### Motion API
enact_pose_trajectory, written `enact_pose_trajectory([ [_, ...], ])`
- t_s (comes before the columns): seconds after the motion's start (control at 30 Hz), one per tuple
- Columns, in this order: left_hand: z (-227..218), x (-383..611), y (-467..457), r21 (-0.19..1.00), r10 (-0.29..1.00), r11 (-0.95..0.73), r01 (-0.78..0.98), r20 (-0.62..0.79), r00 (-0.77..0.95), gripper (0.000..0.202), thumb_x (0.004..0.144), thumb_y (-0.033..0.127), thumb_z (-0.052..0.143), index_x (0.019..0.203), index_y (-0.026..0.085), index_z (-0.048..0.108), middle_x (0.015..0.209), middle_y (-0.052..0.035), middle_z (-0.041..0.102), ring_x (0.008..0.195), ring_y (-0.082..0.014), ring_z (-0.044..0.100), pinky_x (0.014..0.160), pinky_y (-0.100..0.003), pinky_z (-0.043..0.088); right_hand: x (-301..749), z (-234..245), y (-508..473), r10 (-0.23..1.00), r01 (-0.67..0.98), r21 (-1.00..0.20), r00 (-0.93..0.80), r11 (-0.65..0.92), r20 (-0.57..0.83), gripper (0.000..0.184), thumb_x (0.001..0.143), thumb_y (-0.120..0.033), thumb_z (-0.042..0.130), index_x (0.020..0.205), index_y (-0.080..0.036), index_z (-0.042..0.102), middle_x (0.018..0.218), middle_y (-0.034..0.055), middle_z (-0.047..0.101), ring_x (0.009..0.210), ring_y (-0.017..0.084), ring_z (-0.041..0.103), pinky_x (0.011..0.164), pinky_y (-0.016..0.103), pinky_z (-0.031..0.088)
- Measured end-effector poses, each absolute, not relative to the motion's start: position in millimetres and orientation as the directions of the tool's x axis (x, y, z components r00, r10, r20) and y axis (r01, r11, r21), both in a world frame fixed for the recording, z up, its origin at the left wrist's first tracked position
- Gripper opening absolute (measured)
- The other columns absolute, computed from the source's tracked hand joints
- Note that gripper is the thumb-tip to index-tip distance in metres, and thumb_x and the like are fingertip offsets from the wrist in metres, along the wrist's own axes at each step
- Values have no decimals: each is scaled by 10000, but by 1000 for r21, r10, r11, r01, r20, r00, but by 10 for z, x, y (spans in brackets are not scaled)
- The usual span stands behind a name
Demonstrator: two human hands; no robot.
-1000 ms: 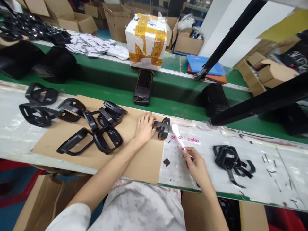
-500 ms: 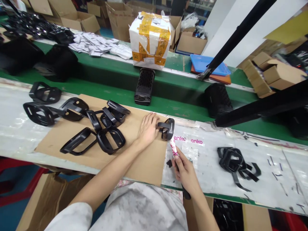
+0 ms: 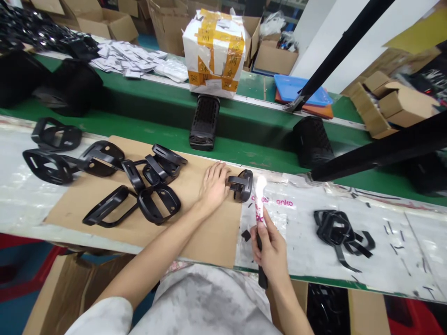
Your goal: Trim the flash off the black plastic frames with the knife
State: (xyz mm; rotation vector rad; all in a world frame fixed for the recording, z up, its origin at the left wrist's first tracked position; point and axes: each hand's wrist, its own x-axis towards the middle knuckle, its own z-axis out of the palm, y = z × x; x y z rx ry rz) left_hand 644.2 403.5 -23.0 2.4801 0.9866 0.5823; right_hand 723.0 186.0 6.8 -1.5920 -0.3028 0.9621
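My left hand (image 3: 213, 187) lies over the near-left end of a black plastic bracket (image 3: 244, 185), holding it against the brown cardboard sheet (image 3: 209, 237). The bracket's looped right end sticks out past the sheet's edge; its left end is hidden under the palm. In my right hand (image 3: 270, 246) is a black-handled tool (image 3: 259, 200), its upper part wrapped in white plastic with pink print. The tool points away from me, its tip just right of the bracket and apart from it. Several more black brackets (image 3: 159, 204) lie to the left, on and beside the cardboard.
Black strips and a bracket pile (image 3: 337, 228) lie on the right of the table. Beyond runs a green conveyor (image 3: 240, 151) with a black ribbed housing (image 3: 205, 123). A taped white box (image 3: 214, 53) and a blue tray (image 3: 303, 90) stand behind; a black post (image 3: 366, 149) slants at right.
The tool in my right hand has moved from touching the bracket to slightly right of it and turned more upright. My left hand stays on the bracket. The view has shifted slightly.
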Motion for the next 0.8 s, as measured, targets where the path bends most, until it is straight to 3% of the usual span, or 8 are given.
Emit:
enact_pose_trajectory([
  [0.07, -229, 6443, 4034, 508, 715, -667, 545, 230, 661, 468, 890, 121, 577, 1357, 156, 601, 1580, -168, 558, 1559, -337, 424, 1337, -533, 285, 7186, 42, 1863, 639, -299, -926, 672, -229, -374, 839, 950, -691, 688, 1670, -338, 442, 739, -46, 555, 418, 74, 323, 326, 201, 297],
  [0.23, -219, 6436, 4040, 513, 718, -662, 546, 228, 657, 452, 897, 128, 572, 1347, 144, 604, 1568, -172, 568, 1544, -335, 440, 1331, -513, 296, 7235, 39, 1884, 710, -381, -838, 454, -392, -538, 931, 872, -706, 767, 1649, -280, 483, 697, -55, 567, 387, 63, 288, 300, 194, 245],
  [0.4, -238, 6428, 4051, 511, 710, -673, 534, 247, 659, 462, 887, 117, 567, 1346, 158, 599, 1563, -168, 566, 1547, -331, 432, 1325, -527, 303, 7217, 98, 1888, 637, -317, -927, 677, -200, -369, 864, 943, -697, 695, 1672, -318, 426, 661, -79, 513, 389, 67, 306, 325, 190, 286],
  [0.57, -238, 6422, 4058, 526, 710, -670, 524, 247, 659, 448, 892, 129, 564, 1339, 137, 601, 1555, -173, 576, 1530, -329, 449, 1326, -496, 298, 7294, 31, 1895, 734, -364, -847, 434, -387, -522, 943, 865, -703, 773, 1633, -236, 487, 653, -72, 554, 366, 61, 282, 293, 204, 256],
  [0.7, -224, 6401, 4096, 567, 709, -658, 496, 245, 661, 435, 895, 143, 544, 1324, 146, 615, 1543, -167, 585, 1515, -328, 455, 1310, -499, 311, 7509, 135, 1959, 719, -324, -903, 552, -282, -423, 882, 887, -657, 764, 1609, -240, 478, 610, -104, 518, 347, 55, 271, 303, 189, 223],
  [0.8, -250, 6376, 4164, 699, 742, -578, 422, 234, 628, 356, 935, 171, 484, 1248, 186, 653, 1422, -133, 674, 1397, -295, 569, 1239, -473, 413, 7665, 255, 2151, 743, -248, -946, 588, -210, -320, 804, 881, -601, 788, 1541, -230, 519, 531, -133, 457, 337, 66, 259, 306, 194, 211],
])
